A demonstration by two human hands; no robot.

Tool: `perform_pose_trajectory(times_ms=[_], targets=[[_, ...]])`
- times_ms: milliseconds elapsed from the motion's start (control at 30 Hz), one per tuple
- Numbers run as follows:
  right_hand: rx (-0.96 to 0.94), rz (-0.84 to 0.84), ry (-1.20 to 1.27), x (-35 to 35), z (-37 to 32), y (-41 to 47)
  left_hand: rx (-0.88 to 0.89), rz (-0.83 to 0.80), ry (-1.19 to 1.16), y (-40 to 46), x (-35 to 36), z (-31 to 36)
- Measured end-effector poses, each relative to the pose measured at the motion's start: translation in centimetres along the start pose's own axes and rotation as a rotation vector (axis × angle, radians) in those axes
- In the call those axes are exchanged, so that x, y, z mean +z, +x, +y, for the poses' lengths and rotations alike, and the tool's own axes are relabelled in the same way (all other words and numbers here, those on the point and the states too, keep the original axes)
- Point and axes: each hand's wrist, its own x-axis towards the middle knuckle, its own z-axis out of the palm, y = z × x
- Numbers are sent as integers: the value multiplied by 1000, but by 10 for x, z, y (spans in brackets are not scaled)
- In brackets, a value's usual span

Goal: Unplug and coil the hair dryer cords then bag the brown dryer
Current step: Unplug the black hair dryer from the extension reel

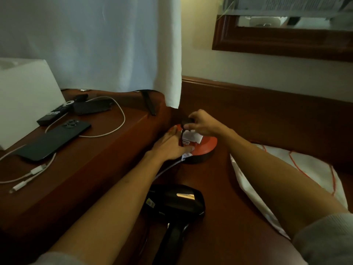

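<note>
So I'm looking down through the head cam and my right hand (200, 124) is pinching a black plug (186, 121), fingers curled round the top of it, right above a red round power strip (207, 145). A thin black cord (181, 138) is dropping from the plug down across the red disc, next to a white tag (193, 137) that's sitting just under my fingers. My left hand (170, 145) is lying flat with the fingers straight, pressing on the left side of the red disc, not gripping anything. A white cord (168, 168) is running out from under that hand toward me.

Closer to me than both hands, between my forearms, a dark dryer (175, 203) is lying on the wooden ledge (219, 188), handle pointing at me. Can't tell in this light if it's brown or black.

Off to the right of my right arm a white bag (309, 165) with red drawstrings is lying on the same wood. Left of my left hand, up on the desk (107, 148), there's a phone (55, 140), a remote (55, 112), a white cable (114, 119) and a white box (26, 96). A white curtain (114, 44) is hanging down just behind my grip.
</note>
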Motion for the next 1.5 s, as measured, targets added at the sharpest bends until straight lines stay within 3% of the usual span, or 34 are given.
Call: perform_pose_trajectory(times_ms=[133, 267, 467, 567, 667, 767, 900, 1000, 1167, 1267, 1367, 1500], targets=[[31, 7, 11, -25, -12, -17, -113, -99, -70, -6, -14, -1], [141, 122, 16, -20, 1, -73, -72, -82, -129, -47, -26, 8], [332, 225, 52, 33, 38, -143, -23, 190, -85, -171, -18, 16], [380, 212, 5, 49, 42, -143, -97, 287, -127, -226, 6, 27], [386, 176, -126, 52, 33, -145, -176, 200, -39, -263, 36, 37], [350, 246, -208, 49, 7, -168, -212, 117, 88, -278, 65, 32], [235, 421, 140, 63, -40, -243, -184, 247, 104, -284, 74, 34], [219, 431, 433, 86, -73, -310, -120, 313, 34, -292, 65, 39], [225, -5, 1109, 101, -109, -347, 139, 414, -127, -308, 46, 66], [90, -39, 1561, 74, -123, -347, 232, 390, -376, -321, 33, 95], [68, 107, 1541, 56, -130, -342, 196, 482, -481, -325, 32, 110], [323, 544, 1229, 40, -135, -330, 52, 416, -588, -325, 57, 123]])
